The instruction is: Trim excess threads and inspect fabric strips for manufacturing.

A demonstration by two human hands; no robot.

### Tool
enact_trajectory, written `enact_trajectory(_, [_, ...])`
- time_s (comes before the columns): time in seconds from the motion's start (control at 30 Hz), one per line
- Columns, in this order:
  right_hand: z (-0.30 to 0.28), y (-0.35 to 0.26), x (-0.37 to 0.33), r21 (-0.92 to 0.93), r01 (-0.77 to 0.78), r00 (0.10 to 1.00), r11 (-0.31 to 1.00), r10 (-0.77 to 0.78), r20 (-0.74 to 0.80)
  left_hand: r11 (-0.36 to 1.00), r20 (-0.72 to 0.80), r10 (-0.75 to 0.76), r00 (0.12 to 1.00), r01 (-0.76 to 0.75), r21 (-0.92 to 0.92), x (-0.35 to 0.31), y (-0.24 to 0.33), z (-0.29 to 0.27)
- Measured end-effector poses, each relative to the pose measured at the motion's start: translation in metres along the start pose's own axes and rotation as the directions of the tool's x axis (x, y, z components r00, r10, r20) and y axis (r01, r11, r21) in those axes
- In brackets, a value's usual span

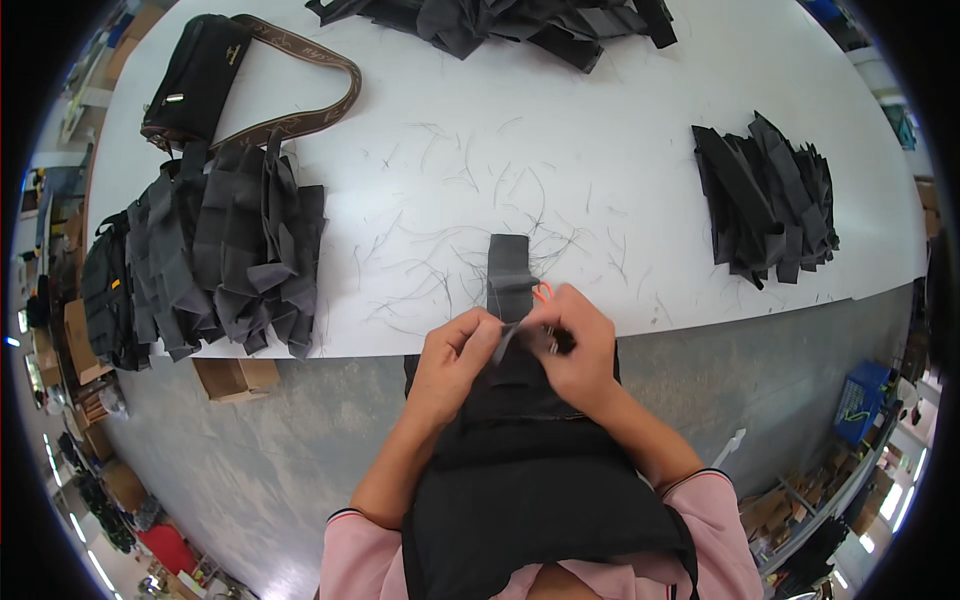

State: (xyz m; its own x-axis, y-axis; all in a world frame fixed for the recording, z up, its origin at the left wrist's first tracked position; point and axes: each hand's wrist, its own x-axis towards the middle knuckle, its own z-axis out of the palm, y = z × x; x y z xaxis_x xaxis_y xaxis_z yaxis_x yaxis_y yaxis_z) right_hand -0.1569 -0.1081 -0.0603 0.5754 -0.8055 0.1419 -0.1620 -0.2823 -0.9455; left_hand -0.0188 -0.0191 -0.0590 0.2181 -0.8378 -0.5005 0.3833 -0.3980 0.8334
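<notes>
Just past the near table edge, my left hand (455,362) pinches the lower end of a dark grey fabric strip (508,258). The far part of the strip lies flat on the white table, and its near end is folded up at my fingers. My right hand (578,345) is closed close beside the left, at the same end of the strip. A small orange loop (543,292) sticks out of the right hand, with dark metal below it. Most of that tool is hidden by the fingers, so its kind is unclear.
Loose threads (430,260) litter the white table (620,120). Grey strips are heaped at the left (235,240), the right (770,200) and the far edge (500,25). A black bag (198,80) with a patterned strap lies far left. Below stands an open cardboard box (235,380).
</notes>
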Motion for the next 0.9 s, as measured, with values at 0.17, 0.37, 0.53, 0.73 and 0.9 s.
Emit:
enact_trajectory(0.17, [0.005, 0.011, 0.018, 0.483, -0.699, 0.711, 0.528, 0.584, 0.391, 0.986, -0.043, -0.063, 0.997, 0.055, -0.16, 0.011, -0.005, 0.002])
enact_trajectory(0.37, [-0.008, 0.005, -0.014, 0.229, -0.376, 0.915, 0.898, 0.399, -0.064, 0.979, -0.128, -0.083, 0.988, 0.057, -0.193, 0.021, -0.012, 0.003])
enact_trajectory(0.53, [-0.027, -0.006, -0.031, -0.025, -0.306, 0.952, 0.952, 0.305, -0.037, 0.977, -0.132, -0.081, 0.988, 0.052, -0.205, 0.023, -0.007, 0.0])
enact_trajectory(0.73, [-0.027, 0.001, -0.029, 0.019, -0.252, 0.967, 0.968, 0.251, 0.042, 0.936, -0.136, -0.149, 0.979, 0.095, -0.338, 0.024, -0.001, 0.0])
enact_trajectory(0.9, [-0.024, -0.002, -0.031, -0.127, -0.078, 0.997, 0.989, 0.08, 0.012, 0.949, -0.221, -0.131, 0.967, 0.058, -0.31, 0.022, 0.001, 0.002])
